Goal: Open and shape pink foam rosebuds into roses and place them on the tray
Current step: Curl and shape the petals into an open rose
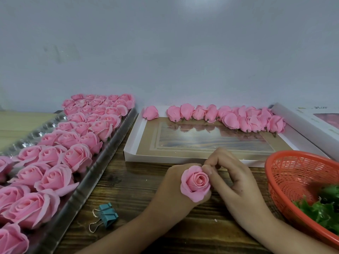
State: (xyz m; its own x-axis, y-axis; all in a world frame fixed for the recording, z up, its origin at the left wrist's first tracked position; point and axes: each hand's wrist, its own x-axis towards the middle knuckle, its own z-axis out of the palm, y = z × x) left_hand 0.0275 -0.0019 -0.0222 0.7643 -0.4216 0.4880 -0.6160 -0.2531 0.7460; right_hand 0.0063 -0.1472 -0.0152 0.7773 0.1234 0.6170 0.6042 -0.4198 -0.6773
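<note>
Filling the clear plastic tray (95,178) to the left of the white box lid (132,143), rows of opened pink roses (77,156) sit close together, petals touching, from the near edge back toward the wall (165,52). On the wooden table (132,189), nearer the camera than the lid's left corner, a teal binder clip (107,216) lies on its side with its wire handles pointing to the near left. Just in front of the lid's near rim, the left hand (170,191) holds a half-opened rose (196,182) from below and behind, bloom turned up toward the camera; its grip is closed around the base of the flower, though the fingers are mostly hidden by the petals. The right hand (236,182) meets it from the right, its grip a pinch of thumb and forefinger (207,170) on an outer petal at the bloom's upper right edge, the other fingers curled. Along the lid's far rim lies a row of closed rosebuds (229,116), with one single bud (150,112) apart at the left end. Right of the lid's near corner stands a red mesh basket (286,173) holding green leaves (321,208), and a second white box (302,121) lies beyond the lid's right side.
</note>
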